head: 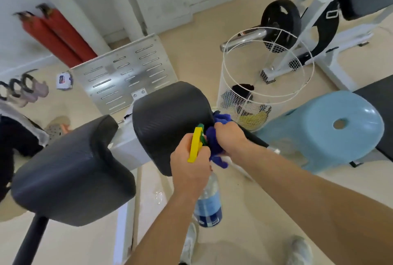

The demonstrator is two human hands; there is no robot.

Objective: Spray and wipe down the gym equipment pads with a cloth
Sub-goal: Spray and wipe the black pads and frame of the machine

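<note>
Our left hand (189, 166) grips the spray bottle (207, 205). Our right hand (230, 137), the nearer one, clutches the cloth (214, 143) against the right end of the pad (170, 120), which extends leftward from there.

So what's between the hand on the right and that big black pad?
A bunched blue cloth, gripped by the right hand, sits between it and the black pad, as the head view shows.

The black pads (170, 124) at the frame's centre look like matt textured vinyl, the blue cloth (214, 143) fuzzy, the light-blue stool (331, 135) at right glossy plastic, the slotted plate (125, 75) brushed metal.
</note>
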